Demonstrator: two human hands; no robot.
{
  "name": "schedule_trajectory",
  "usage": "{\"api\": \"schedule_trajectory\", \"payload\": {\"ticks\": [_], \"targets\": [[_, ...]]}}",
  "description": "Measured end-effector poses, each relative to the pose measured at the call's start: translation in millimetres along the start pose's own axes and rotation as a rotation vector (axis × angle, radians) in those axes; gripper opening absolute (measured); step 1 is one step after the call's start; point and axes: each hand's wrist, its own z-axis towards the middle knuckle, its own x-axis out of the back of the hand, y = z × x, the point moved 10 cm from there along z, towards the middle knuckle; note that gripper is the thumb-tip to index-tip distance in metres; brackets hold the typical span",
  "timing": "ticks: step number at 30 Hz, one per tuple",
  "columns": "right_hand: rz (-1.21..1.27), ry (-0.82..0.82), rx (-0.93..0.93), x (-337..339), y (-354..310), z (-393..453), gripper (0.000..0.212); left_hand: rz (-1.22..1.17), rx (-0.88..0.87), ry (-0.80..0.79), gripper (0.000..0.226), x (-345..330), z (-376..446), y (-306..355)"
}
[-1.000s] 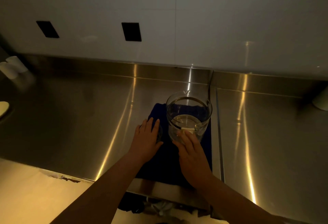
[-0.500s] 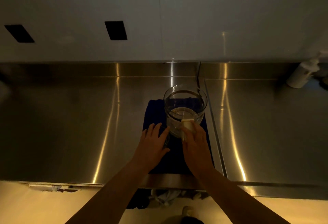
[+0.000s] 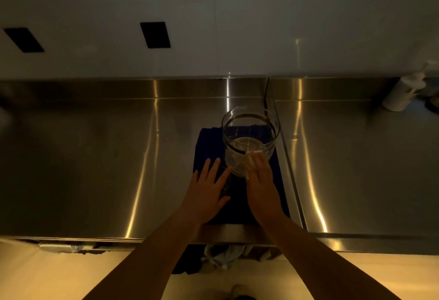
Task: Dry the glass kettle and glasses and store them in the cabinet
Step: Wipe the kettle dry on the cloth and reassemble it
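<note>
Head view, right hand [image 3: 261,188] seemingly touching glass kettle [image 3: 250,142]

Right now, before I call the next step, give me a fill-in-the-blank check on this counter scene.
1. The glass kettle stands on a dark ____ cloth.
2. The ____ hand touches the kettle's near wall.
3. The left hand lies ____ on the cloth.
4. A white pump bottle stands at the counter's far ____ corner.

Missing: blue; right; flat; right
</note>
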Motion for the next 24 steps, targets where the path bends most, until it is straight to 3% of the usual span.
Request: {"api": "schedule_trajectory", "payload": {"ticks": [3, 12, 16, 19, 24], "targets": [[-0.03, 0.006, 0.078, -4, 2, 2, 0.063, 0.004, 0.012, -0.019, 0.077, 1, 0, 1], [0.067, -0.038, 0.268, -9, 0, 10, 0.042, -0.056, 0.136, -0.016, 0.077, 3, -1, 1], [0.04, 0.023, 0.289, -3, 1, 15, 0.036, -0.054, 0.16, -0.006, 0.077, 2, -2, 0], [0.019, 0.065, 0.256, 4, 1, 12, 0.043, -0.042, 0.167, 0.002, 0.077, 2, -3, 0], [-0.135, 0.068, 0.113, 16, 6, 22, 0.082, -0.032, 0.177, 0.01, 0.076, 2, -3, 0]]}}
